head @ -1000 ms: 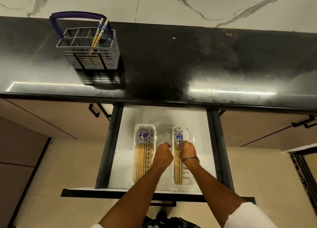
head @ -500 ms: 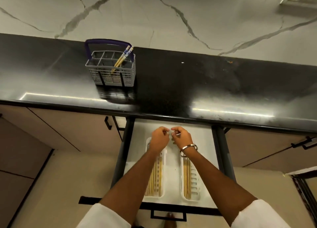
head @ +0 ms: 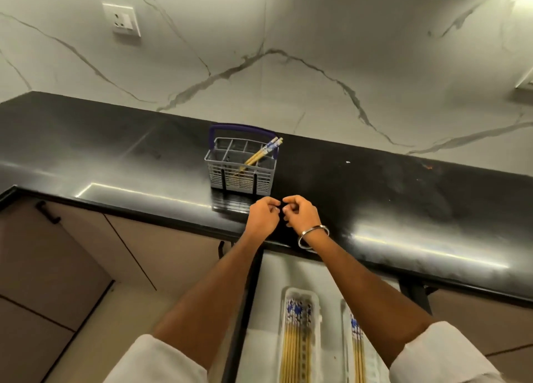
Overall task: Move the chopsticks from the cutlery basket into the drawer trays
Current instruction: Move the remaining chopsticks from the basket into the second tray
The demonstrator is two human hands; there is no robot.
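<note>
Head cam shows both hands have come up out of the drawer [head: 274,270] and now hover over the black table [head: 403,186], just in front of the cutlery basket [head: 240,169]. Left hand [head: 264,216] and right hand [head: 301,211] are loosely curled with nothing in them, fingertips nearly touching. A second ago they were down at the trays, so that batch looks dropped off. One pair of chopsticks [head: 261,154] leans in the basket, the rest lie in the left tray [head: 300,333] and right tray [head: 359,351]. Looks like the last grab is next, I'd guess.
</note>
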